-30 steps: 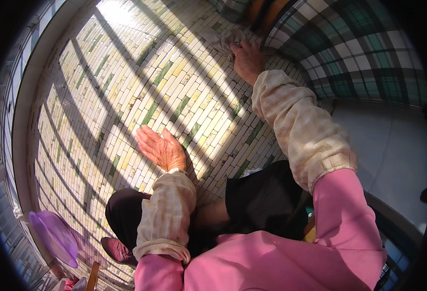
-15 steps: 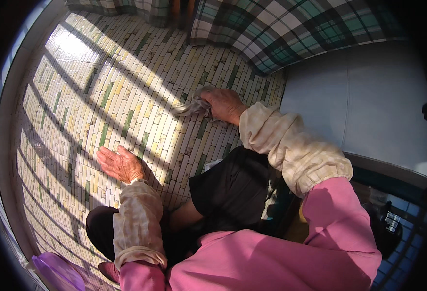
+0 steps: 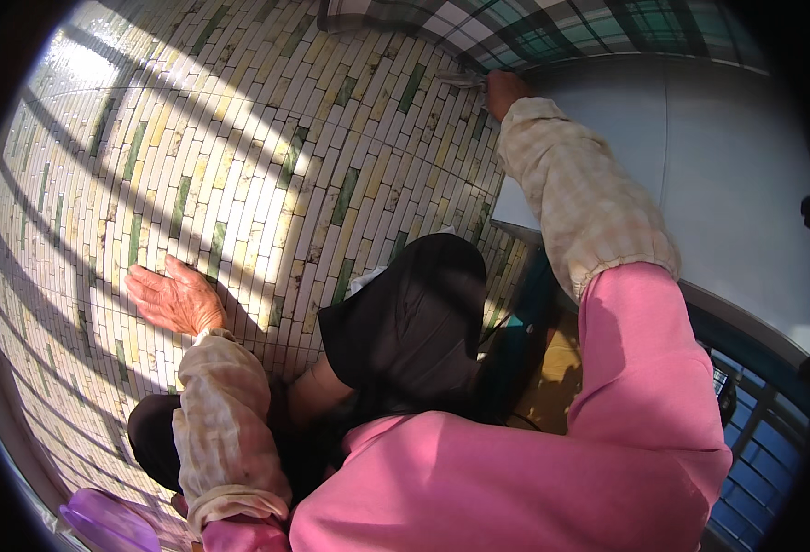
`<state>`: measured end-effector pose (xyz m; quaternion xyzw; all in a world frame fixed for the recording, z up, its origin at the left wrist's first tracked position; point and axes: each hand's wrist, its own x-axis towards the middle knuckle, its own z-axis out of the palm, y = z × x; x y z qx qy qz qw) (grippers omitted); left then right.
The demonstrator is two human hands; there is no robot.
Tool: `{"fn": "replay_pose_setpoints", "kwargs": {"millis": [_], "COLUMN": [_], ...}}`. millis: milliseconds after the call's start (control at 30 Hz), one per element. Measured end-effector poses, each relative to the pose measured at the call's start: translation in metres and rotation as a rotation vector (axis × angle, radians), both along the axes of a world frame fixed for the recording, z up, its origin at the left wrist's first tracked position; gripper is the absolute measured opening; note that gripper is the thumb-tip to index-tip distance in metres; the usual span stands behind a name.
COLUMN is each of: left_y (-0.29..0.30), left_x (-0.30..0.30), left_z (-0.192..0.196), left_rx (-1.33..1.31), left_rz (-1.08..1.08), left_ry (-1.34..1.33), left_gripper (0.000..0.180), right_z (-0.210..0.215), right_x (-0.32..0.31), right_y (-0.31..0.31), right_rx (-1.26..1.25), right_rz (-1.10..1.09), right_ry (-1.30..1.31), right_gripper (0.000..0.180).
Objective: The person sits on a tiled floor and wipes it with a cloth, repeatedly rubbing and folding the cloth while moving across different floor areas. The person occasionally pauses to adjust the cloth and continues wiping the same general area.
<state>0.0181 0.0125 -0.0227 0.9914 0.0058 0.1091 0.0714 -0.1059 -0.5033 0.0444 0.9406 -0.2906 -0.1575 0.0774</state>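
Note:
My right hand (image 3: 504,95) is closed on a greyish rag (image 3: 461,80), arm stretched far forward. The rag touches the tile-patterned floor (image 3: 267,175) beside the white panel and just below the plaid curtain's hem. Part of the rag is hidden by the hand and is too small to make out fully. On the left, my left hand (image 3: 177,296) rests flat on the sunlit floor, fingers out and holding nothing. Both forearms wear pale checked sleeve covers.
A green, white and black plaid curtain (image 3: 552,32) hangs at the far side. The white box-like panel (image 3: 663,175) stands at my right. A purple plastic basin (image 3: 110,523) sits at lower left. My bent knee (image 3: 414,313) is between the arms. Striped shadows cross the floor.
My right hand with the rag has moved forward and to the right, toward the curtain and panel. The left hand stays flat on the floor; the whole view has shifted slightly.

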Motion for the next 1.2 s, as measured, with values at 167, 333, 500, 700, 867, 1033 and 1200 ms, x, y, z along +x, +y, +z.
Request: {"fn": "replay_pose_setpoints", "kwargs": {"millis": [167, 333, 500, 700, 867, 1033, 1200], "left_y": [-0.002, -0.007, -0.012, -0.012, -0.006, -0.002, -0.01], "left_x": [-0.001, -0.002, -0.006, -0.005, -0.003, 0.008, 0.006], "left_z": [-0.001, 0.003, 0.011, 0.011, 0.001, 0.014, 0.072], "left_rx": [-0.038, -0.054, -0.126, -0.16, -0.258, -0.387, -0.428], "left_rz": [0.017, 0.022, 0.029, 0.046, 0.02, 0.077, -0.197], "left_ry": [-0.016, 0.003, -0.018, 0.007, 0.033, 0.142, 0.069], "left_gripper": [0.063, 0.064, 0.061, 0.064, 0.074, 0.07, 0.058], "right_z": [-0.006, -0.001, 0.005, 0.043, 0.057, 0.021, 0.001], "right_x": [-0.026, -0.053, -0.01, 0.07, 0.092, 0.052, 0.025], "right_y": [0.023, 0.056, 0.107, 0.247, 0.252, 0.184, 0.174], "right_rx": [-0.018, 0.213, 0.364, 1.138, 1.245, 0.551, 0.481], "right_rz": [-0.12, -0.116, -0.133, -0.266, -0.136, 0.168, 0.123], "right_ry": [-0.091, 0.176, 0.379, 0.234, 0.047, -0.085, -0.056], "right_gripper": [0.019, 0.025, 0.026, 0.039, 0.048, 0.102, 0.132]}}
